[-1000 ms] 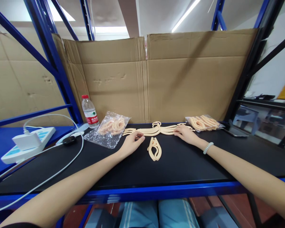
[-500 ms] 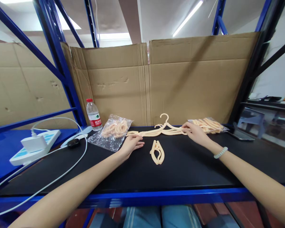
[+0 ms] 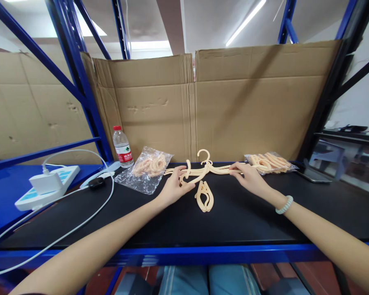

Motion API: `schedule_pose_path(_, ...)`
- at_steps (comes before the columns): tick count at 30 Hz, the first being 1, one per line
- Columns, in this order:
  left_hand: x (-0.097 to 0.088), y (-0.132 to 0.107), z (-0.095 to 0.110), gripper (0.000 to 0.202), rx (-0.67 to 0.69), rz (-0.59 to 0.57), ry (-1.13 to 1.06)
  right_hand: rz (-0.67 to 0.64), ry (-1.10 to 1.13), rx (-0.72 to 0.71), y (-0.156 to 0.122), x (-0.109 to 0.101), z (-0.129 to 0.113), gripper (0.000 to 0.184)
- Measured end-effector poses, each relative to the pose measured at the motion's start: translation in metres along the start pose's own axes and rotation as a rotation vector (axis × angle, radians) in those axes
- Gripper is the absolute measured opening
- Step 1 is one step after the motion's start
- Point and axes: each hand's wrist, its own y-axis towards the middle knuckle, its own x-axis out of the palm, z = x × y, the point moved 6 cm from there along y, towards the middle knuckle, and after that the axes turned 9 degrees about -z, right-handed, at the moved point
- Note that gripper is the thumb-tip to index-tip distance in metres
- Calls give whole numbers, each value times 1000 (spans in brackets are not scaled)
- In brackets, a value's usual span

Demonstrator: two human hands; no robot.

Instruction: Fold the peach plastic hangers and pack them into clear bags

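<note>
A cream folding hanger (image 3: 199, 175) lies at the back of the black tabletop, on or against other cream hanger arms (image 3: 222, 169); its hook leans left. My left hand (image 3: 174, 187) is closed around its left arm, with the thumb in front. That arm is lifted and angled toward me. My right hand (image 3: 252, 180) pinches the right arm, fingertips at the back edge of the pile. Which hanger each arm belongs to is partly hidden by my fingers. A folded cream hanger (image 3: 204, 197) lies flat in front, touched by neither hand.
At left lie a plastic bag of cream hooks (image 3: 150, 166), a water bottle (image 3: 123, 148), a power strip (image 3: 49, 186) and white cables (image 3: 106, 196). To the right are a bag of hanger parts (image 3: 273, 162) and a phone (image 3: 314, 174). Cardboard (image 3: 252, 102) walls the back.
My left hand has closed on the hanger's left arm and pulled it nearer, tilting it. The hanger's hook has shifted left. My right hand has moved slightly left and stays on the right arm.
</note>
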Motion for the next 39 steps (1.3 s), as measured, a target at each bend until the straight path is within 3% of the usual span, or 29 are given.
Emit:
schedule_pose_path(3,3,2,-4,37,-6,-64,40,10,20,-50,0,1,-1,12)
schedule_pose_path(6,-2,5,-4,24,-13,-42,30,-10,-20,-132,0,0,-2,16)
schedule_pose_path(9,-8,6,-3,21,-19,21,14,1,-191,-185,0,-6,-6,18)
schedule_pose_path(15,-9,4,-2,17,-54,58,-3,196,-639,-105,-4,-24,-16,20)
schedule_pose_path(22,-10,3,1,20,-52,83,-9,229,-772,-63,-8,-22,-19,33)
schedule_pose_path(25,-11,4,0,22,-46,90,-10,240,-580,-99,-7,-20,-16,36)
schedule_pose_path(29,-12,5,-1,25,-39,98,-7,255,-133,-144,-5,-18,-9,34)
schedule_pose_path(35,-15,4,0,27,-34,115,-15,56,576,47,2,-3,9,28)
schedule_pose_path(39,-14,3,2,27,-40,121,-49,46,1005,159,2,3,17,35)
